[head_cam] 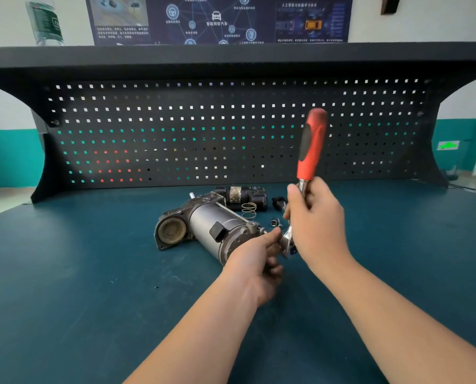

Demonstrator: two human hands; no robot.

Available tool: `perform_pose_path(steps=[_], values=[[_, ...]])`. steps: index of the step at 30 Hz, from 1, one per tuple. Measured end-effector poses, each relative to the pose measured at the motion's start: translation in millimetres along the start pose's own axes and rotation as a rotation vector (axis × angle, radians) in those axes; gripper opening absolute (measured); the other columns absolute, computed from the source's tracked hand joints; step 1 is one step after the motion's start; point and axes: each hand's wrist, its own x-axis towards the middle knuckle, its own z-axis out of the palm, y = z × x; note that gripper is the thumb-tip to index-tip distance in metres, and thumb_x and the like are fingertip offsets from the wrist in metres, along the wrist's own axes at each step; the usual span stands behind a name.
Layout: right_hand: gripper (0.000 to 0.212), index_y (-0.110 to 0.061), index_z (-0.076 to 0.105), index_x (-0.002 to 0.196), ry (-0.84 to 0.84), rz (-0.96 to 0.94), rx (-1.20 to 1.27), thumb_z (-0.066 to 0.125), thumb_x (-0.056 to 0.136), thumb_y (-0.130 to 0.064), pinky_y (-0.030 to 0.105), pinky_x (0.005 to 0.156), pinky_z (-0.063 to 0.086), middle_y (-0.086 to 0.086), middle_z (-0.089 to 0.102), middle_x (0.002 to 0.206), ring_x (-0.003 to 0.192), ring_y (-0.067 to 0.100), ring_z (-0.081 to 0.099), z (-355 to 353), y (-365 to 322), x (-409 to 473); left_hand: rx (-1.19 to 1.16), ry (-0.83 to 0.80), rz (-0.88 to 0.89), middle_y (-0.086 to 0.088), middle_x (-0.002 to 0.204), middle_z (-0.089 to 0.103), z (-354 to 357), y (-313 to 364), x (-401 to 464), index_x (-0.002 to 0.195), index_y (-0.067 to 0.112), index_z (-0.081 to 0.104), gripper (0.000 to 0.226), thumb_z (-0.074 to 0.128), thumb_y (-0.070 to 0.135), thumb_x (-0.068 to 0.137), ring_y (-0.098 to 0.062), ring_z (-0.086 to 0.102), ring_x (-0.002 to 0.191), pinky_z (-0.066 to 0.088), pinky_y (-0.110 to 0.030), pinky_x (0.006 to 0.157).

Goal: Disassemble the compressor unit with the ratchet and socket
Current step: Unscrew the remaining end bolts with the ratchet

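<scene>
The compressor unit (203, 225), a grey cylinder with a dark cast head and an open round port at its left, lies on its side on the blue bench top (79, 259). My right hand (317, 220) grips the metal shank of the ratchet (313, 145), whose red and black handle points up. The ratchet's chrome head sits low at the compressor's right end. There my left hand (259, 256) pinches at the ratchet head with its fingertips; the socket itself is hidden by the fingers.
Behind the compressor lie a black motor-like part (242, 196), a wire spring (249, 209), a small black piece (278, 203) and a loose socket (275, 223). A dark pegboard (203, 128) closes off the back of the bench. A plastic bottle (44, 20) stands on the top shelf.
</scene>
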Motion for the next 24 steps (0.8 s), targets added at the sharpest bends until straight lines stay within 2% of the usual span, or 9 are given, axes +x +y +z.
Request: perform_pose_path(steps=[1,3,5,8,10,14,18,21,24], values=[[0.023,-0.01,0.048,0.079,-0.002,-0.03,-0.04,0.051,0.094,-0.026,0.034,0.056,0.042,0.006,0.059,0.061,0.057,0.021,0.054,1,-1,-3,-0.006,-0.013,-0.006,0.01,0.034,0.041,-1,0,0,0.072,0.016,0.053,0.02,0.061,0.018,0.09,-0.003,0.026,0.026,0.02,-0.014,0.03],[0.023,-0.011,0.048,0.079,0.037,0.047,-0.063,0.049,0.095,-0.027,0.036,0.056,0.041,0.01,0.061,0.065,0.059,0.024,0.055,2,3,-3,-0.014,-0.014,-0.017,0.009,0.035,0.042,-1,0,1,0.074,0.016,0.055,0.018,0.059,0.016,0.091,-0.003,0.026,0.026,0.019,-0.014,0.03],[0.022,-0.014,0.049,0.076,0.078,0.304,-0.013,0.047,0.096,-0.023,0.03,0.048,0.038,0.008,0.062,0.065,0.051,0.018,0.052,1,13,5,-0.016,0.017,-0.019,0.008,0.038,0.046,-1,0,2,0.079,0.016,0.057,0.011,0.061,0.015,0.09,-0.003,0.026,0.027,0.019,-0.013,0.031],[0.021,-0.013,0.045,0.074,0.117,0.822,0.335,0.044,0.094,-0.009,0.016,0.033,0.027,0.007,0.056,0.064,0.027,0.007,0.04,-3,28,17,-0.03,0.076,-0.003,0.004,0.056,0.063,-1,-1,5,0.085,0.018,0.06,0.005,0.062,0.019,0.089,-0.003,0.028,0.031,0.022,-0.012,0.032],[0.02,-0.013,0.043,0.074,0.123,0.974,0.462,0.04,0.093,-0.005,0.008,0.029,0.022,0.008,0.052,0.065,0.018,0.005,0.032,-4,34,19,-0.049,0.108,0.016,0.001,0.076,0.067,-3,0,7,0.09,0.018,0.062,0.006,0.061,0.024,0.09,-0.004,0.028,0.037,0.025,-0.012,0.033],[0.012,-0.012,0.045,0.077,0.06,0.934,0.371,0.043,0.088,-0.008,0.01,0.028,0.021,0.009,0.054,0.061,0.018,0.004,0.03,-10,29,22,-0.104,0.075,0.023,0.001,0.087,0.069,-5,3,8,0.084,0.019,0.06,0.01,0.058,0.024,0.093,-0.003,0.028,0.032,0.024,-0.012,0.032],[0.017,-0.012,0.042,0.072,-0.025,0.949,0.308,0.042,0.089,-0.011,0.009,0.031,0.019,0.01,0.053,0.059,0.019,0.007,0.023,-23,25,30,-0.097,0.062,0.01,0.001,0.083,0.072,-4,2,9,0.082,0.018,0.063,0.012,0.059,0.022,0.093,-0.002,0.028,0.027,0.025,-0.011,0.031],[0.021,-0.013,0.043,0.071,-0.068,0.961,0.203,0.044,0.093,-0.015,0.007,0.028,0.022,0.007,0.049,0.065,0.016,0.004,0.028,-36,24,38,-0.135,0.054,0.002,0.002,0.072,0.073,-5,4,8,0.081,0.018,0.062,0.011,0.061,0.023,0.09,-0.002,0.028,0.026,0.024,-0.011,0.031],[0.026,-0.012,0.041,0.068,-0.135,0.984,0.088,0.044,0.094,-0.016,0.008,0.026,0.021,0.008,0.049,0.062,0.015,0.005,0.028,-49,29,45,-0.143,0.049,0.0,0.002,0.073,0.073,-6,5,6,0.081,0.019,0.062,0.011,0.062,0.025,0.09,-0.002,0.028,0.026,0.024,-0.011,0.032]])
